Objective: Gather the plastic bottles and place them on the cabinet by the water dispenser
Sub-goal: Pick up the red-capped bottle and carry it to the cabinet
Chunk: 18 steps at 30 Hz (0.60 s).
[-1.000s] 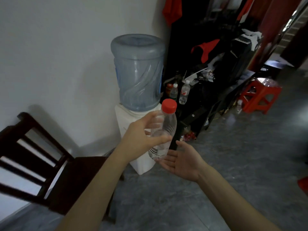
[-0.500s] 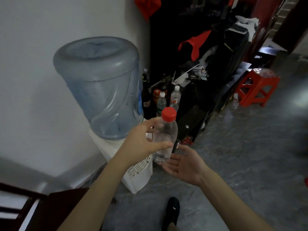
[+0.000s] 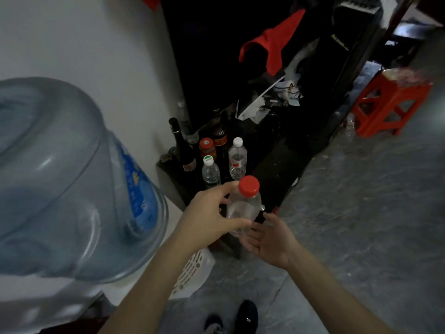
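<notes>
Right now, the head view looks down on a clear plastic bottle (image 3: 244, 210) with a red cap, held upright near the centre of the frame. The left hand (image 3: 207, 220) grips it, thumb curled across the near side of the body and fingers wrapped round the far side just under the cap. The right hand (image 3: 269, 237) lies open and palm-up just below and at four o'clock of the bottle, fingers relaxed and spread towards its base; whether they touch the base cannot be told.

At nine o'clock of the bottle a large blue water jug (image 3: 72, 179) fills the left of the frame, seated on the white water dispenser (image 3: 192, 273), whose vented side panel shows under the left forearm. At twelve o'clock of the held bottle a dark cabinet (image 3: 272, 165) carries a cluster of bottles: a white-capped clear bottle (image 3: 238, 160), a smaller clear bottle with a pale cap (image 3: 210, 172) at its seven o'clock, a red-lidded jar (image 3: 207, 147) behind that, and a dark glass bottle (image 3: 181, 145) at the cluster's nine o'clock. A red cloth (image 3: 272, 44) hangs at one o'clock, and a red plastic stool (image 3: 390, 104) stands on the grey floor at two o'clock. The person's dark shoes (image 3: 248, 317) show at six o'clock.
</notes>
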Available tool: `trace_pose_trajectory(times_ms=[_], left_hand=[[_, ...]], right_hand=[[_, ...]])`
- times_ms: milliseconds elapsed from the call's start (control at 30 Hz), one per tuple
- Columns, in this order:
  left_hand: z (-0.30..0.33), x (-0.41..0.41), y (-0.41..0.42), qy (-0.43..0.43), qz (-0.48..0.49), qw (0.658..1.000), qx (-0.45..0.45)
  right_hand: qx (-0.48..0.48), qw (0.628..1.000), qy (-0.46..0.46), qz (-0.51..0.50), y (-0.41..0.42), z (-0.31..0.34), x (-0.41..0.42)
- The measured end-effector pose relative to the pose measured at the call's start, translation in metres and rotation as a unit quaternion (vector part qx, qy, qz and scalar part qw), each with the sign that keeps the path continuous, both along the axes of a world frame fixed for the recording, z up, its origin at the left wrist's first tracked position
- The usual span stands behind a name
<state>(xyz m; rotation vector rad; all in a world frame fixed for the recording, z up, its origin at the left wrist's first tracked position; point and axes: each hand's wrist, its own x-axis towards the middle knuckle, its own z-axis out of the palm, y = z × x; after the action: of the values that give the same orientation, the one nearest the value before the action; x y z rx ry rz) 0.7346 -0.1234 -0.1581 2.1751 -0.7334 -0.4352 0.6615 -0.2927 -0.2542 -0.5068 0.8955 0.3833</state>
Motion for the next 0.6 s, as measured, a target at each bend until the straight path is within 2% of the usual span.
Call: trace_pose_trajectory(times_ms=[367,600], left_hand=[[-0.095,0.080,-0.077,0.074,-0.039,0.996,0.014],[-0.150,0.123,-0.125,0.081,-0.033,0.996,0.003]], right_hand=[[-0.015,0.994,0.066,-0.083,-0.060,-0.069,0.069],[-0.057,0.988,0.082,-0.122,-0.098,-0.122,0.119]])
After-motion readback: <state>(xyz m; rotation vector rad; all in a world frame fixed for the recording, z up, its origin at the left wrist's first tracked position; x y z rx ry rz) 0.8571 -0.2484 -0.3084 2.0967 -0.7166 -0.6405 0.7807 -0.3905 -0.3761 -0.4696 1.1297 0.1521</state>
